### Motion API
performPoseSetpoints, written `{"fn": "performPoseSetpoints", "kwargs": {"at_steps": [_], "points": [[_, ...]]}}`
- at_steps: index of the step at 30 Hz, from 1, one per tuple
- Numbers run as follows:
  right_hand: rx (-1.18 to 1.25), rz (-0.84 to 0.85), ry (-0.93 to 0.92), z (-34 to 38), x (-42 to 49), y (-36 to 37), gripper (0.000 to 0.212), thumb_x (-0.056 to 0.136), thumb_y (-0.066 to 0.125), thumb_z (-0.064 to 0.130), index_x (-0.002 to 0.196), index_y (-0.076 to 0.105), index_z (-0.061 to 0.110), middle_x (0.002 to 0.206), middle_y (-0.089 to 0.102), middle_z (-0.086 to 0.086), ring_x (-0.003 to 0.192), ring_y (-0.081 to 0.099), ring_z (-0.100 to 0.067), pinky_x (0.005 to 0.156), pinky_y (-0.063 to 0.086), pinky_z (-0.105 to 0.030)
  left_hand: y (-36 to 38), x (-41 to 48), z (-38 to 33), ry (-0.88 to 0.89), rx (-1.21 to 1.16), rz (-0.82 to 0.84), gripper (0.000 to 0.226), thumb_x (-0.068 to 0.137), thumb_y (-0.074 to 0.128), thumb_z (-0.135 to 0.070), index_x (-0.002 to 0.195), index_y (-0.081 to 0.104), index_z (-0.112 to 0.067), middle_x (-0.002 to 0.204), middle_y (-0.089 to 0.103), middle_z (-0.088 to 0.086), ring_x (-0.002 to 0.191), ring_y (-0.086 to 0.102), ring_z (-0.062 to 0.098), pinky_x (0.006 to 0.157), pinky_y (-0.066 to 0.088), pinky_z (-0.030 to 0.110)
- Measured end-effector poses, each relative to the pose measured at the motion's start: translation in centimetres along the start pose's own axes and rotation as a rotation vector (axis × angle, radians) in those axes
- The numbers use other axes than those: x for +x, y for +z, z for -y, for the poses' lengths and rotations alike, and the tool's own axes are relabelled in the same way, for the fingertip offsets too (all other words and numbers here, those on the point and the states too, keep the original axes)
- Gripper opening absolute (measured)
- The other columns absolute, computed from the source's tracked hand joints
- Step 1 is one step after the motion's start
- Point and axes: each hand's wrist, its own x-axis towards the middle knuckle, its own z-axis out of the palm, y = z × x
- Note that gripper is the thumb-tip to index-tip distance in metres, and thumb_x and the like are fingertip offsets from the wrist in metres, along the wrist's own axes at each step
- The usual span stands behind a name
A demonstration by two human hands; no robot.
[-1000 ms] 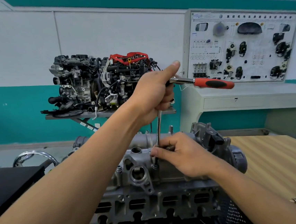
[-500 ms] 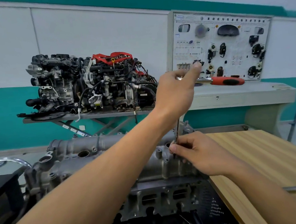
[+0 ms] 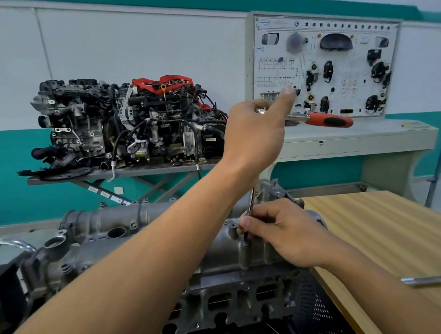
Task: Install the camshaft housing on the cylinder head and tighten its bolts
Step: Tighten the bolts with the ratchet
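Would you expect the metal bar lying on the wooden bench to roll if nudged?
Probably: the metal bar looks round and smooth, and the wooden bench is flat. It looks rigid, likely heavy for its size.

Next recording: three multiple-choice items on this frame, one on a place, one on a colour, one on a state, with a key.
1. Where does the loose silver metal rod lie? A. on the light wooden table B. on the floor C. on the far engine shelf
2. What colour is the grip of the ratchet wrench in the left hand? A. blue B. red with black inlay C. yellow
3. What is the right hand doing? A. lying flat on the table B. hanging idle C. pinching the thin steel extension shaft just above the grey cast camshaft housing
Key: 1 A, the rod rests on the tabletop at the right edge; 2 B, the red handle juts out beyond the hand; 3 C, the hand closes on the shaft.
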Motion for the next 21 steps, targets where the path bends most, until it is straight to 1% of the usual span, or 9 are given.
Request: {"fn": "performPoseSetpoints", "kwargs": {"at_steps": [2,5,8,11,14,16,18,20,21], "points": [[-0.006,0.026,0.009,0.2,0.0,0.0,0.034,0.098,0.054,0.045,0.083,0.071,0.020,0.076,0.066,-0.016,0.064,0.058,-0.028,0.064,0.048,-0.040,0.0,0.0,0.2,0.003,0.021,-0.008,0.046,0.093,0.061,-0.051,0.065,0.053,-0.016,0.042,0.034,-0.012,0.036,0.030,0.007,0.051,0.030,0.030],[-0.017,0.055,0.030,0.1,0.1,-0.4,0.038,0.099,0.054,0.045,0.089,0.071,0.013,0.081,0.066,-0.021,0.067,0.059,-0.032,0.066,0.050,-0.041,-0.1,0.0,0.3,-0.012,0.014,-0.026,0.045,0.092,0.061,-0.053,0.071,0.055,-0.014,0.046,0.033,-0.010,0.040,0.029,0.010,0.060,0.033,0.034],[-0.018,0.076,0.049,0.0,0.3,-0.8,0.034,0.099,0.054,0.042,0.091,0.072,0.014,0.090,0.069,-0.025,0.083,0.063,-0.040,0.078,0.052,-0.050,0.1,-0.2,0.1,-0.022,0.025,-0.051,0.046,0.092,0.061,-0.053,0.067,0.052,-0.015,0.043,0.031,-0.011,0.041,0.030,0.012,0.057,0.035,0.033],[-0.038,0.085,0.041,0.0,0.3,-0.7,0.033,0.099,0.054,0.042,0.090,0.073,0.016,0.089,0.070,-0.020,0.083,0.064,-0.036,0.079,0.052,-0.050,0.6,-0.6,0.2,-0.006,0.074,-0.090,0.053,0.092,0.062,-0.052,0.054,0.043,-0.020,0.037,0.029,-0.013,0.039,0.029,0.012,0.052,0.032,0.032],[-0.042,0.095,0.036,0.1,0.1,-0.6,0.035,0.099,0.054,0.043,0.090,0.072,0.015,0.092,0.070,-0.020,0.086,0.065,-0.035,0.084,0.051,-0.052,0.5,-0.6,0.1,-0.046,0.099,-0.061,0.047,0.092,0.060,-0.054,0.060,0.052,-0.022,0.035,0.032,-0.013,0.036,0.032,0.009,0.053,0.033,0.029],[-0.032,0.095,0.041,0.1,0.1,-0.6,0.035,0.099,0.053,0.044,0.092,0.072,0.015,0.092,0.070,-0.021,0.086,0.065,-0.036,0.084,0.051,-0.052,0.0,0.0,0.1,-0.145,0.004,0.085,0.040,0.094,0.057,-0.054,0.072,0.058,-0.021,0.037,0.031,-0.013,0.034,0.028,0.008,0.046,0.030,0.023],[-0.027,0.083,0.046,0.1,0.0,-0.5,0.033,0.098,0.055,0.044,0.091,0.073,0.017,0.087,0.070,-0.021,0.080,0.065,-0.036,0.078,0.052,-0.051,-0.8,0.7,0.2,-0.234,-0.194,0.329,0.041,0.099,0.051,-0.051,0.071,0.052,-0.021,0.042,0.026,-0.011,0.037,0.019,0.009,0.037,0.018,0.020],[-0.020,0.065,0.043,0.0,-0.1,-0.3,0.031,0.097,0.057,0.044,0.090,0.073,0.018,0.085,0.070,-0.020,0.077,0.065,-0.037,0.074,0.052,-0.050,-1.7,1.2,0.3,-0.282,-0.361,0.550,0.051,0.101,0.042,-0.051,0.066,0.058,-0.018,0.043,0.024,-0.009,0.038,0.015,0.008,0.035,0.009,0.019],[-0.012,0.057,0.039,0.0,-0.1,-0.2,0.030,0.097,0.058,0.043,0.090,0.073,0.017,0.084,0.070,-0.020,0.076,0.065,-0.037,0.072,0.051,-0.050,-2.1,1.4,0.4,-0.294,-0.414,0.620,0.056,0.101,0.039,-0.051,0.062,0.062,-0.018,0.042,0.023,-0.009,0.038,0.013,0.007,0.036,0.005,0.021]]}}
